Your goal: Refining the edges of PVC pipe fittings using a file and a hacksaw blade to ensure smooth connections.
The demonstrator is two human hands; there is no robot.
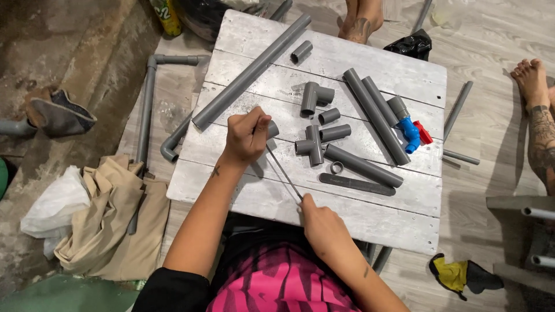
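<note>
Your left hand (245,137) is closed around a short grey pipe piece (272,129), pinning it near the middle of the white plank counter (370,216), with the open end of the piece poking out of the grip toward three o'clock. Your right hand (324,226) is down at the counter's near edge, fingers pinched shut on the low end of a thin metal blade (283,171). That blade is the line to watch: its long axis runs from your right grip up toward eleven o'clock, and its far tip meets the pipe piece just under your left thumb. So the pipe piece lies at eleven o'clock from the right grip, and the left hand is plainly the nearer one, already on it. At three o'clock from the left hand, close by, sits a cluster of grey tee fittings (312,144); beyond them lie long grey pipes (376,115) and a blue valve (410,134).
</note>
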